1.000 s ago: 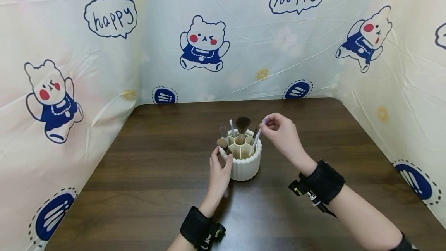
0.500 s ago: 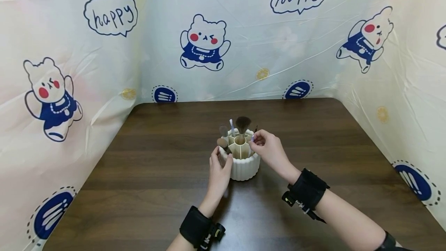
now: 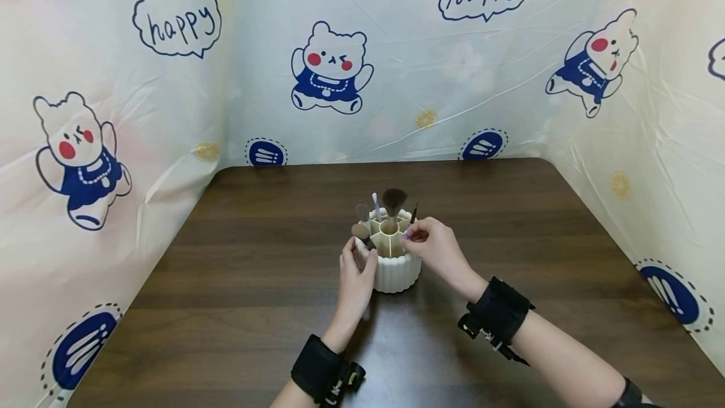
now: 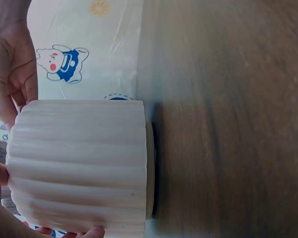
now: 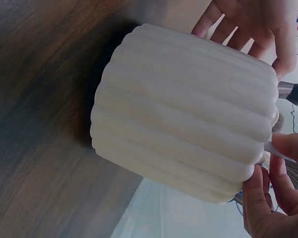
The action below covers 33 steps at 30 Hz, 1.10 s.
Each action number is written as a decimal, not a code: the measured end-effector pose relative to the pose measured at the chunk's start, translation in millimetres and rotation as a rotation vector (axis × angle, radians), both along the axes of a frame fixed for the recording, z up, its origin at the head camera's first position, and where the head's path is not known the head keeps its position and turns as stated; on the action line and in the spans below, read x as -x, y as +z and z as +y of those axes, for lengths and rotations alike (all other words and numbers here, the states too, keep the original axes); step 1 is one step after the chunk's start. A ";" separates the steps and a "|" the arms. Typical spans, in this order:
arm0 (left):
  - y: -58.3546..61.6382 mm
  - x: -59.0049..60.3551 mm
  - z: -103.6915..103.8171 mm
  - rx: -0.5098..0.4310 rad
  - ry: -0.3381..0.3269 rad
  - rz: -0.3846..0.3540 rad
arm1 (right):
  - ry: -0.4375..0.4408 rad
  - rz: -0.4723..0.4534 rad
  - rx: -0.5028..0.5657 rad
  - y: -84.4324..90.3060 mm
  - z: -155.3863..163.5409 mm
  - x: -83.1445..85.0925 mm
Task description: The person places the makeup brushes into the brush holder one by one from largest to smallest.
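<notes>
A white fluted makeup brush holder (image 3: 398, 277) with several compartments stands upright on the table. My left hand (image 3: 357, 276) grips its left side, thumb at the near rim and fingers around the wall. At the right rim, my right hand (image 3: 437, 247) pinches a thin white stick with a lilac end (image 5: 276, 149); its lower part is hidden inside the holder. A big dark fluffy brush (image 3: 394, 198) rises from the middle compartment. Around it stand a tan-tipped brush (image 3: 359, 231), a greyish brush (image 3: 362, 211), a lilac stick (image 3: 376, 202) and a slim dark brush (image 3: 414, 213).
Under the holder lies a dark brown wooden table (image 3: 255, 257). A pale curtain (image 3: 396, 80) printed with bears and "happy" bubbles closes off the back and sides. Each wrist wears a black strap (image 3: 498, 307) with a small camera.
My right hand has moved left and down to the holder's rim, lowering the thin stick into the right-hand compartment. The left hand keeps its grip on the holder.
</notes>
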<state>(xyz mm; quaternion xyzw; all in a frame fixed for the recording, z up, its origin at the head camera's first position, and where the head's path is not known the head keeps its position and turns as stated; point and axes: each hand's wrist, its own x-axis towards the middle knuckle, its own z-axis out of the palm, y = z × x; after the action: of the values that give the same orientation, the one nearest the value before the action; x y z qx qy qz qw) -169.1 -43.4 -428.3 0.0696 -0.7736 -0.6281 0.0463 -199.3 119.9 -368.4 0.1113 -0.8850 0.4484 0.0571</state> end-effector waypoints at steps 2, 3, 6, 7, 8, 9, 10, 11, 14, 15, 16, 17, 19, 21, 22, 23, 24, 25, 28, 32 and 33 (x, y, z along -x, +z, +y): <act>0.1 -0.2 0.2 0.001 0.002 0.000 | 0.004 0.008 -0.015 0.5 -0.6 -1.0; 0.1 -0.3 0.2 0.000 0.003 0.000 | 0.007 0.014 -0.024 0.7 -0.7 -1.4; 0.4 -0.6 0.4 -0.004 0.005 -0.001 | 0.015 0.020 -0.039 1.8 -1.6 -2.3; 0.6 -0.6 0.4 -0.006 0.005 -0.001 | 0.017 0.022 -0.042 2.2 -1.7 -2.6; 0.6 -0.7 0.3 -0.006 0.005 -0.001 | 0.016 0.021 -0.041 2.4 -1.8 -2.8; 0.7 -0.7 0.2 -0.005 0.004 -0.001 | 0.017 0.018 -0.042 2.7 -1.8 -3.0; 0.7 -0.6 0.1 -0.004 0.004 0.000 | 0.017 0.011 -0.039 3.0 -1.8 -3.1; 0.7 -0.6 0.0 -0.003 0.004 0.001 | 0.019 0.010 -0.038 3.3 -1.5 -3.4; 0.8 -0.4 -0.7 0.001 0.004 0.003 | 0.018 0.005 -0.038 3.6 -0.5 -3.7; 0.7 -0.3 -1.1 0.004 0.005 0.004 | 0.016 0.005 -0.038 3.6 -0.2 -3.6; 0.7 -0.2 -1.6 0.006 0.007 0.002 | 0.012 0.003 -0.038 3.5 0.1 -3.3; 0.8 -0.1 -2.2 0.010 0.007 0.000 | 0.008 0.001 -0.039 3.4 0.5 -2.9; 0.7 0.3 -3.2 0.017 0.010 -0.003 | -0.005 -0.006 -0.042 3.1 1.4 -1.8; 0.4 1.1 -4.3 0.027 0.013 -0.006 | -0.016 -0.008 -0.046 2.2 2.6 -0.4; 0.2 1.3 -4.7 0.031 0.013 -0.007 | -0.020 -0.013 -0.049 1.6 3.4 0.2; -0.1 1.7 -5.2 0.038 0.013 -0.004 | -0.021 -0.016 -0.049 1.0 4.3 0.7; -0.7 1.9 -5.5 0.042 0.013 -0.004 | -0.023 -0.021 -0.051 0.3 5.3 0.8; -1.1 1.9 -5.8 0.047 0.010 -0.003 | -0.024 -0.029 -0.052 -0.6 6.4 1.0; -1.6 1.9 -7.2 0.056 -0.007 0.003 | -0.018 -0.056 -0.053 -1.5 10.0 1.3; 1.1 3.3 -10.9 0.067 -0.027 0.001 | -0.018 -0.046 -0.056 0.8 17.7 4.5; 2.1 4.3 -12.5 0.072 -0.027 0.000 | -0.027 -0.032 -0.054 1.9 20.3 5.8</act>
<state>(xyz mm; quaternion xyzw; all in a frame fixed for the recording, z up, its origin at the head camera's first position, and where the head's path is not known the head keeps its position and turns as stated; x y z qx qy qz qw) -173.4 -55.9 -426.2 0.0574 -0.7967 -0.6003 0.0405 -205.1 140.2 -366.5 0.0939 -0.8989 0.4254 0.0461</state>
